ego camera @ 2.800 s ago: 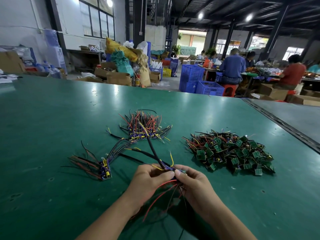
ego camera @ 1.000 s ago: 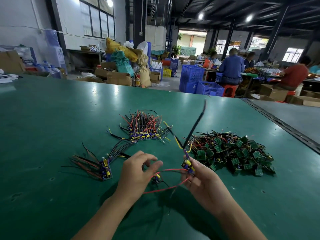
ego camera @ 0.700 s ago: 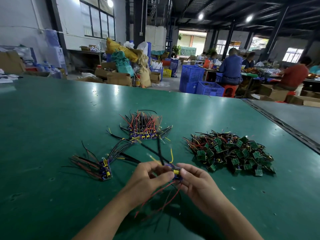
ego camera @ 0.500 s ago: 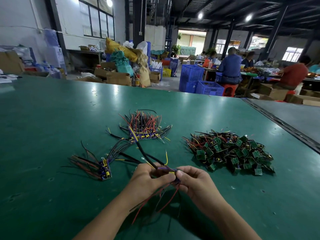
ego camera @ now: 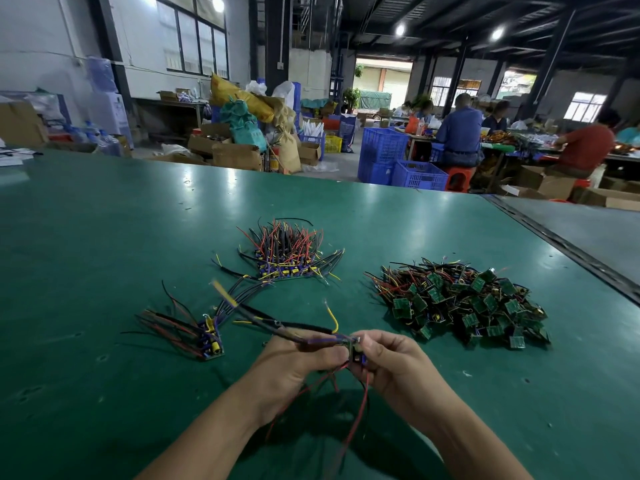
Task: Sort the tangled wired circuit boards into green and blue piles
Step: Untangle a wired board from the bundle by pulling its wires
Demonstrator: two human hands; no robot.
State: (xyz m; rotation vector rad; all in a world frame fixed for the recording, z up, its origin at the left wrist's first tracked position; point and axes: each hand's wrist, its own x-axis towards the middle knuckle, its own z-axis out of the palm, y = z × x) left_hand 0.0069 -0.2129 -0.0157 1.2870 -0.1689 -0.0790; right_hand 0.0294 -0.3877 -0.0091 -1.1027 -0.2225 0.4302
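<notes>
My left hand (ego camera: 294, 370) and my right hand (ego camera: 394, 365) meet above the green table (ego camera: 104, 254), both pinching a small bunch of blue wired boards (ego camera: 356, 353). Its black and yellow wires (ego camera: 277, 323) stick out to the left; red wires (ego camera: 353, 427) hang below my hands. A neat pile of blue boards (ego camera: 284, 258) lies further back in the middle. A big heap of green boards (ego camera: 464, 303) lies at the right. A small cluster of blue boards (ego camera: 207, 337) rests at the left.
A dark seam (ego camera: 554, 237) runs along the table's right side, with a grey surface beyond it. Past the far edge are blue crates (ego camera: 398, 161), cardboard boxes and seated people at other tables.
A second ago my hands were apart, the right one lifting a board with its wires upright. They have come together on the bunch, and the wires have swung down to the left.
</notes>
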